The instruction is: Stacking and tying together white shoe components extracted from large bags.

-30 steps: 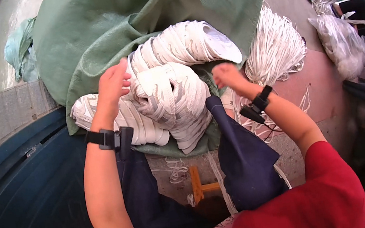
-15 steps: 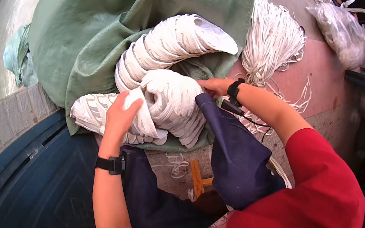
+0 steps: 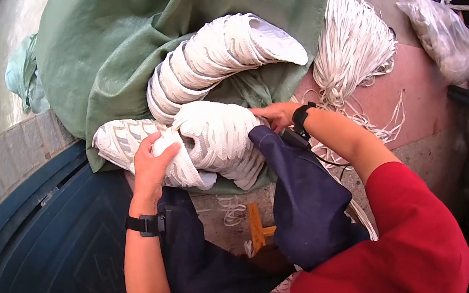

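Uppers (image 3: 221,131) btwn L hand (image 3: 151,162) & R hand (image 3: 280,116)

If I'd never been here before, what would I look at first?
Probably the big green sheet at the top middle, with a curved stack of white shoe-shaped pieces lying on it. Just below that stack, the left hand and right hand are on either side of a rounded white bundle. A fat bunch of white laces right of the sheet might catch your eye too.
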`<state>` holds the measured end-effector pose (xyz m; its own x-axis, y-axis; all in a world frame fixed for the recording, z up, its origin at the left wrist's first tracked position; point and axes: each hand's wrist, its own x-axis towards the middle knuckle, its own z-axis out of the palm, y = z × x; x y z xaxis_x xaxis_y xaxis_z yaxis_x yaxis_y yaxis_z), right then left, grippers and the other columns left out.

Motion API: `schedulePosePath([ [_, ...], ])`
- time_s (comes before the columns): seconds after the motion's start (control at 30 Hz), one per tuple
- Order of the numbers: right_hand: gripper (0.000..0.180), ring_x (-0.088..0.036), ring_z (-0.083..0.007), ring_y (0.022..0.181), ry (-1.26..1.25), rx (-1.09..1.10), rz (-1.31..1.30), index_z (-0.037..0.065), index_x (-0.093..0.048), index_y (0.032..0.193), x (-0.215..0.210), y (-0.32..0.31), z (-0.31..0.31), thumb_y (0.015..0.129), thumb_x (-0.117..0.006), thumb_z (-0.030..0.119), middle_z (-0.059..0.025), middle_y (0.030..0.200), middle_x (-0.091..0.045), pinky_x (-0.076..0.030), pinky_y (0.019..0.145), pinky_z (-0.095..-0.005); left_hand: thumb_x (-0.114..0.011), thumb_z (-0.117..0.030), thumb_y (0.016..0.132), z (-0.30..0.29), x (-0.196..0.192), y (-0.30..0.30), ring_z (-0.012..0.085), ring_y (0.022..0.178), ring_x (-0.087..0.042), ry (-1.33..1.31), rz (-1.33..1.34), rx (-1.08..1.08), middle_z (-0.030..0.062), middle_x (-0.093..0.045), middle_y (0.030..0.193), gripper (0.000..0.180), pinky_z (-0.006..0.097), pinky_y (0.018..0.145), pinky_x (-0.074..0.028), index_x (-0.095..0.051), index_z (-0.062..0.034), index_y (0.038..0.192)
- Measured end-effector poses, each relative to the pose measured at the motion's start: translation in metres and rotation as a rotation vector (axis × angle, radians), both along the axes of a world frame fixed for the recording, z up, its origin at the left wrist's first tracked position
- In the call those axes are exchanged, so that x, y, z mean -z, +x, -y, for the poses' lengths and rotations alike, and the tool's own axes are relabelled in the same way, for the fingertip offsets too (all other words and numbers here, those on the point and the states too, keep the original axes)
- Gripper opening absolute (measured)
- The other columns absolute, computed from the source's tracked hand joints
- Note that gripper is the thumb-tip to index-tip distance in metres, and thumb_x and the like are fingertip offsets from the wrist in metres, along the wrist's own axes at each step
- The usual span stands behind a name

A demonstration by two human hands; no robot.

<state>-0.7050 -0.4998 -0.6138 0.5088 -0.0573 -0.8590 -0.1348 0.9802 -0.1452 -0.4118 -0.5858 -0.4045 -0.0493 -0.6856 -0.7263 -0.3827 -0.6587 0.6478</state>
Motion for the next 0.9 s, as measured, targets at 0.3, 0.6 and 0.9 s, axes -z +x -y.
schedulePosePath([
  [0.3,0.069,-0.046,-0.0213,0.109,0.057,0.360,0.048,-0.001,-0.044,0.118,-0.049,-0.004,0.014,0.071,-0.064,0.046,-0.0135,0.117,-0.049,-0.044,0.082,-0.0375,-0.067,-0.005,0.069,-0.038,-0.017,0.034,0.0165,0.092,-0.051,0.012,-0.063,-0.107,0.0136,-0.052,0.103,0.052,0.028,0.080,-0.043,-0.040,0.0074,0.112],
  [0.6,0.058,-0.048,-0.0147,0.100,-0.358,0.050,0.062,0.004,-0.037,0.120,-0.113,0.013,0.028,0.074,-0.067,0.026,-0.0066,0.112,-0.048,-0.044,0.079,-0.0273,-0.047,-0.011,0.085,-0.057,-0.096,0.056,0.0144,0.086,-0.053,0.084,-0.326,-0.511,0.0043,-0.055,0.088,0.008,0.029,0.079,-0.042,-0.050,-0.0044,0.090],
  [0.9,0.073,-0.039,-0.0191,0.110,-0.459,0.275,0.457,0.013,-0.025,0.127,-0.211,0.030,0.060,0.073,-0.064,0.042,-0.0073,0.118,-0.041,-0.035,0.088,-0.0398,-0.047,-0.017,0.084,-0.087,-0.245,0.008,0.0143,0.089,-0.049,-0.408,-0.145,-0.400,0.0067,-0.049,0.090,0.014,0.029,0.083,-0.037,-0.040,-0.0055,0.090],
])
